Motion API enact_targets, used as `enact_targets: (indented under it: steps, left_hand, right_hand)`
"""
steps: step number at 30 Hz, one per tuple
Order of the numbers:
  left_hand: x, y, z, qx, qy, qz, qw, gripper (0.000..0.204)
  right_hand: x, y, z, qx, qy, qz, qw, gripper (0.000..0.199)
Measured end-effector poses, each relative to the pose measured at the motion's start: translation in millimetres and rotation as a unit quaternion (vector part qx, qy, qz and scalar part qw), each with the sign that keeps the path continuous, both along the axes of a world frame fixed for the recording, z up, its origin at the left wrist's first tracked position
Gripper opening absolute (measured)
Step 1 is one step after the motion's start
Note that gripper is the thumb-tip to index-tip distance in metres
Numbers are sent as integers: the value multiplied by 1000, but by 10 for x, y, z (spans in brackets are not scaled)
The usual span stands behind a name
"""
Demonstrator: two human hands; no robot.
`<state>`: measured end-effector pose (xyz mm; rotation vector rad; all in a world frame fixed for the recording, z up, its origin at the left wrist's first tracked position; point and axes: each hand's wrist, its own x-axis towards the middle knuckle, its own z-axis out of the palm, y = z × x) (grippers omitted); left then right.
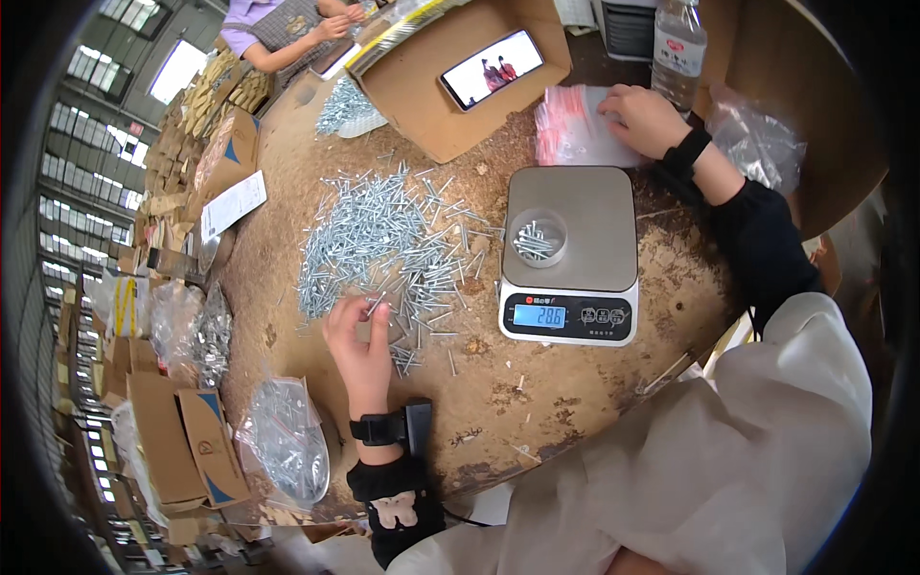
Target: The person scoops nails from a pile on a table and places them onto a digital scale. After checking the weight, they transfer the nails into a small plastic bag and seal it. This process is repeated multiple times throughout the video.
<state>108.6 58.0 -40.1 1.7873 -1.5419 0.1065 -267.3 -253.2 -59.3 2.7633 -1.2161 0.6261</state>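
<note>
The screws [369, 225] lie in a loose heap on the worktable [460, 402], left of the scale [569, 311]. At the heap's near edge, your left hand [360, 347] pinches at least one screw between thumb and fingertips; how many, you can't tell. Expect each to be light, stiff and a little slippery, with pointed ends likely; the shank just under the head should give the surest hold. More screws sit in a clear round cup [553, 222] on the scale's plate; it looks light and easily tipped, so hold it by the rim. Beyond, your right hand [644, 121] rests bent-fingered on thin, red-edged plastic bags [571, 129], probably limp and clingy, best separated at an edge. Whether those fingers grip one is unclear. Behind, a phone [492, 70] leans in an open carton [412, 110].
</note>
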Motion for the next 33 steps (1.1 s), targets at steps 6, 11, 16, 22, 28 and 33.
enact_targets:
  steps: [6, 11, 16, 22, 28, 33]
  left_hand:
    - [-27, 55, 22, 25, -75, 23, 997, 12]
    - [-23, 46, 10, 31, -57, 30, 997, 12]
    - [-48, 39, 27, 31, 17, 28, 999, 11]
    - [-779, -343, 273, -12, 170, -105, 980, 13]
    - [-1239, -684, 521, 65, 90, -144, 983, 23]
    - [-980, -480, 447, -51, 227, -54, 971, 23]
  right_hand:
    - [138, 225, 53, 6, -10, -1, 1000, 17]
    - [82, 149, 33, 13, -24, 0, 1000, 7]
    - [95, 160, 47, -14, -54, -9, 998, 2]
    - [102, 182, 64, 3, -40, -12, 999, 5]
    - [85, 214, 58, 16, -49, -3, 999, 17]
    - [73, 192, 35, 26, -26, -11, 999, 27]
